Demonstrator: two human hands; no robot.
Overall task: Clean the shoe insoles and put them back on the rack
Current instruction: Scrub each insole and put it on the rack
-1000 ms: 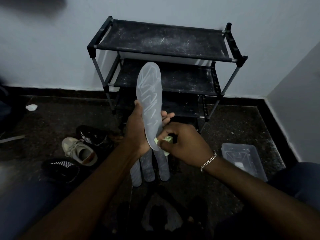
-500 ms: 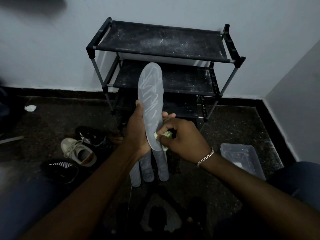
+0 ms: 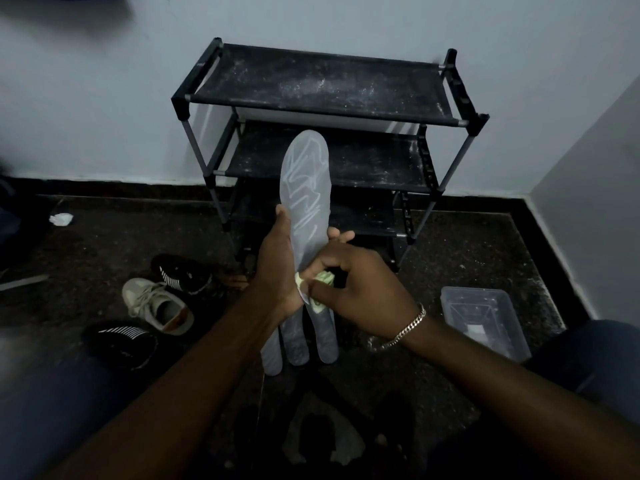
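My left hand (image 3: 277, 265) grips a pale grey insole (image 3: 306, 188) around its lower half and holds it upright, toe end up, in front of the black three-shelf rack (image 3: 322, 84). My right hand (image 3: 360, 289) pinches a small light green cloth (image 3: 323, 284) against the insole's heel end. Three more grey insoles (image 3: 299, 337) lie side by side on the dark floor just below my hands, partly hidden by them. The rack's shelves look dusty and hold nothing that I can see.
Two black shoes (image 3: 180, 271) (image 3: 121, 341) and a beige sneaker (image 3: 156, 303) lie on the floor to the left. A clear plastic container (image 3: 485, 317) sits at the right. A crumpled white scrap (image 3: 60, 219) lies far left. Walls meet at the right corner.
My right hand with the cloth has shifted slightly along the insole's heel end, rubbing it. The insole stays upright in my left hand.
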